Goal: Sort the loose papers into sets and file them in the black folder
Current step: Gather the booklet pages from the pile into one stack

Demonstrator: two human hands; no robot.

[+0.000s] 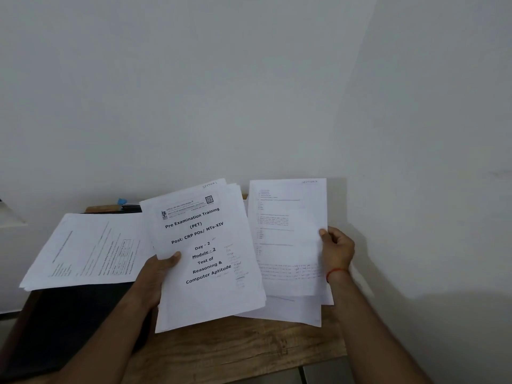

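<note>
Black folder (72, 322) under papers (88, 250) | left hand (158, 273): booklet (205, 259) | right hand (338, 250): sheet (288, 236)

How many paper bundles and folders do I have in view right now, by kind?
Held paper bundles: 2 (titled bundle in left hand, plain sheets in right hand).
Lying paper piles: 2 (left pile on the black folder, right pile on the table).
Black folders: 1.
Total: 5.
</note>
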